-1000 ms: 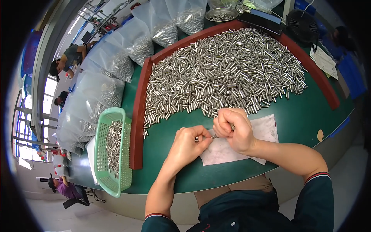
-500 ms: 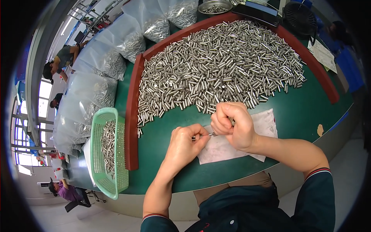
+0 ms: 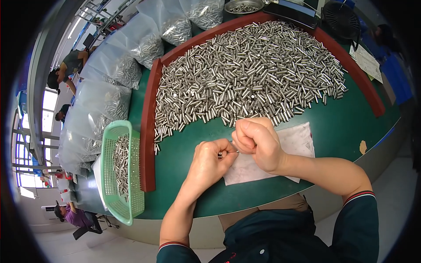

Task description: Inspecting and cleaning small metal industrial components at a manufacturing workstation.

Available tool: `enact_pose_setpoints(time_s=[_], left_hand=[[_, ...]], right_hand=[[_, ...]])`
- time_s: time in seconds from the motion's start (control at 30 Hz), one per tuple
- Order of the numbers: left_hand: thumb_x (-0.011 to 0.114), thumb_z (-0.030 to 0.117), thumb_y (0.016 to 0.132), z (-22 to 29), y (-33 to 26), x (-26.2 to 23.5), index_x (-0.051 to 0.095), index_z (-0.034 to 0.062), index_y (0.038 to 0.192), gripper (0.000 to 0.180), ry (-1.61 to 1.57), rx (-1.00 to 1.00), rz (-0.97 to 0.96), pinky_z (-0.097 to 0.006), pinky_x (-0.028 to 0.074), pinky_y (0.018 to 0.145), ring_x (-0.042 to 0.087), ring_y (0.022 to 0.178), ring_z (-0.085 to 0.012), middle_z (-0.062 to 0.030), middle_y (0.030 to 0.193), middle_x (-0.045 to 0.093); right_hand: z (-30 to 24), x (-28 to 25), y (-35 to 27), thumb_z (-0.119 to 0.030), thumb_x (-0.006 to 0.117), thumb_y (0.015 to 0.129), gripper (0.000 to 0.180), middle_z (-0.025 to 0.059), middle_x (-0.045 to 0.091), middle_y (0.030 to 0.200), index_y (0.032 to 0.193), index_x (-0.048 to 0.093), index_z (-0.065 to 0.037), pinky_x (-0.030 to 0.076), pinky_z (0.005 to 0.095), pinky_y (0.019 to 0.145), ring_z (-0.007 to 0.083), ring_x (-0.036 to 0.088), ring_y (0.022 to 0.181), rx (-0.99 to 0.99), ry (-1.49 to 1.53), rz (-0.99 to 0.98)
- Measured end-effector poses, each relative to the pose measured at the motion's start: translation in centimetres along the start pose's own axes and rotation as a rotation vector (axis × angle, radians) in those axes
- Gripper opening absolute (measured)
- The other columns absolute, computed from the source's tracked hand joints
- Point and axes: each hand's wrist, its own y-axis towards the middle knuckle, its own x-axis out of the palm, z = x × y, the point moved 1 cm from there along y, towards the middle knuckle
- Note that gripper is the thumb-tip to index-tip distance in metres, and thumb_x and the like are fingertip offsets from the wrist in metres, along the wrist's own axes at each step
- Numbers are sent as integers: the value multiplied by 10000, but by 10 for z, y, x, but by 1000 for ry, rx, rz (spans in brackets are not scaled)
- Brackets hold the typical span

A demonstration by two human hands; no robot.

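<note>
My left hand [image 3: 209,158] is closed, thumb and fingertips pinched together over the near edge of a white cloth. A small shiny metal pin [image 3: 220,154] shows between its fingers, and a thin metal tip sticks out toward the other hand. Right against it, my right hand [image 3: 259,143] is curled into a fist above the cloth [image 3: 250,170]; whatever its fingers hold is hidden. Beyond both hands spreads a broad heap of short silvery metal pins [image 3: 250,74] on the green tabletop [image 3: 175,175].
Dark red rails [image 3: 149,131] border the heap. At left stands a green plastic basket [image 3: 136,197] partly filled with pins. Clear bags of pins [image 3: 118,72] line the far left. A metal bowl [image 3: 244,6], a phone-like dark device [image 3: 291,15] and a black fan [image 3: 340,19] sit at the back.
My right hand has moved slightly left, closer against my left hand, covering more of the thin metal piece between them. The left hand has barely moved.
</note>
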Motion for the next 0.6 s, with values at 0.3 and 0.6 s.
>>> enact_pose_setpoints(time_s=[0.3, 0.6], left_hand=[[610, 62, 679, 1, 3, -1, 560, -26, 635, 111, 20, 6, -3, -305, 413, 473, 530, 455, -215, -122, 527, 539], [597, 74, 739, -10, 4, -7, 573, -6, 708, 89, -307, -73, -65, -224, 387, 509, 482, 532, -96, -13, 594, 541]], right_hand=[[2, 2, -1, -153, 340, 836, 342, -20, 277, 470, 507, 291, -75, 191, 233, 428, 70, 225, 442, -48, -121, 9], [-9, -9, -6, -195, 341, 830, 340, -12, 261, 445, 514, 291, -82, 171, 249, 410, 84, 204, 413, -95, 50, 2]])
